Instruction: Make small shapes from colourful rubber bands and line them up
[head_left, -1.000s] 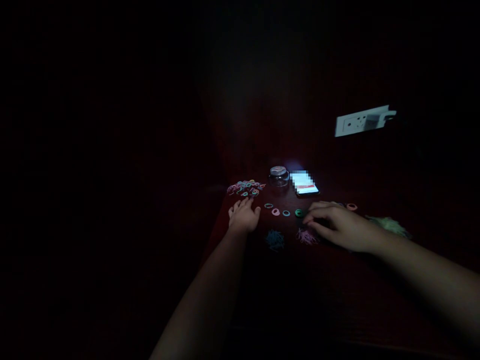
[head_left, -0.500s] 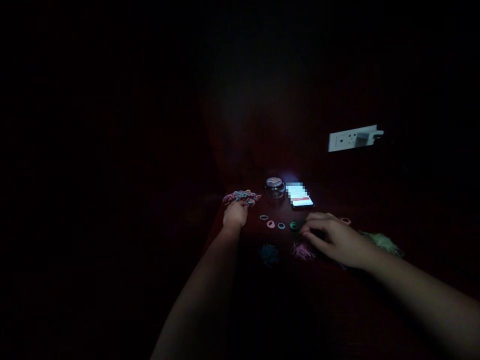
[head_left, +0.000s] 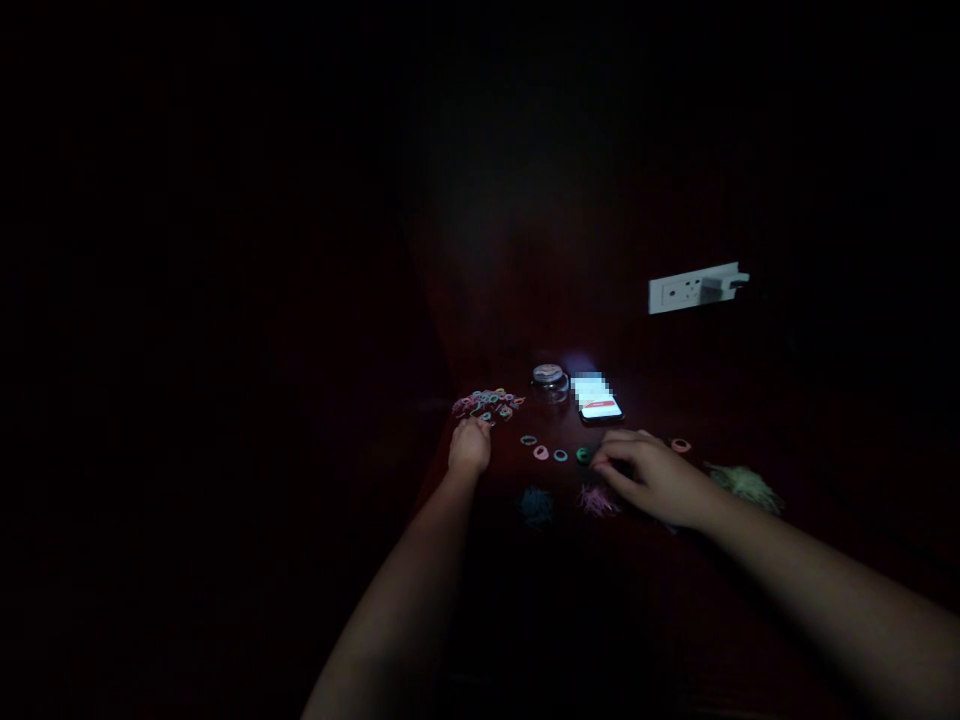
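One lit phone (head_left: 599, 402) in the head view has a pixelated screen. The left hand (head_left: 470, 446) curls at a multicoloured band pile (head_left: 486, 402); the right hand (head_left: 646, 474), thumb near fingers, bends beside a green ring (head_left: 582, 455). Either's grip is unclear.

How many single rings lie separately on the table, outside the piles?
5 visible: a multicoloured ring, pink ring, blue ring and green ring left of the right hand, and an orange ring beyond it. The hand may hide others.
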